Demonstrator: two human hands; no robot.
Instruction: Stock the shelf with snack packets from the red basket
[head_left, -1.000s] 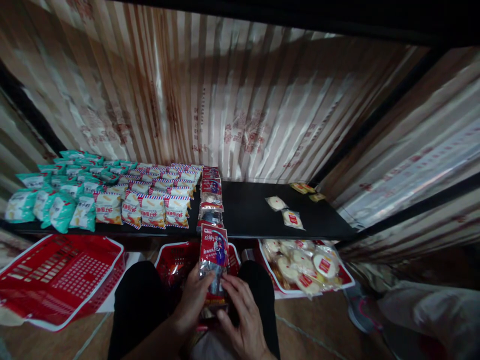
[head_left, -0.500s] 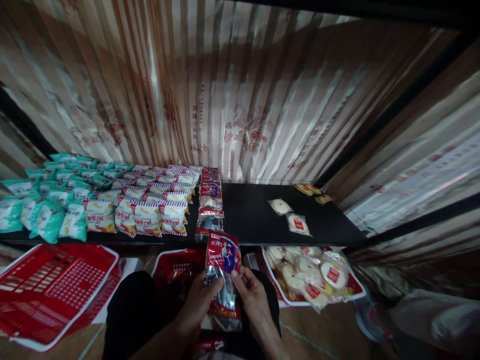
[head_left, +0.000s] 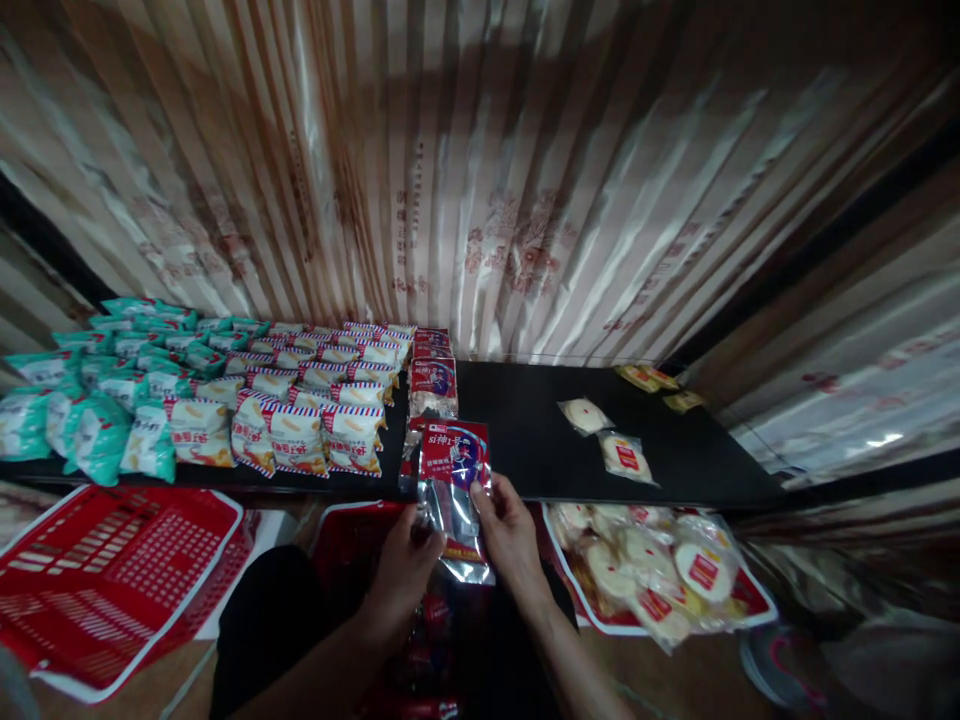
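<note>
A red and silver snack packet (head_left: pixel 453 500) is held between my two hands at the front edge of the black shelf (head_left: pixel 517 430). My left hand (head_left: pixel 409 565) grips its left side, thumb and fingers closed on the edge. On the opposite side, my right hand (head_left: pixel 510 530) pinches it with the thumb on the printed front. Behind the packet, a row of matching red packets (head_left: pixel 433 385) runs back along the shelf; the held one covers the nearest of them. Below my hands, a red basket (head_left: pixel 341 535) between my knees contains more red packets, mostly in shadow.
White and red snack bags (head_left: pixel 296 435) and teal bags (head_left: pixel 105 435) fill the shelf's left part. Rightward lie round white packaged cakes (head_left: pixel 626 457) and small yellow packets (head_left: pixel 646 378). A basket of cakes (head_left: pixel 705 570) stands right, a tilted red basket (head_left: pixel 112 570) left. Someone's shoe (head_left: pixel 780 665) shows at lower right.
The packet has moved from above my lap forward and up to the shelf edge. My right hand has gone from lying by its lower part to pinching its right side.
</note>
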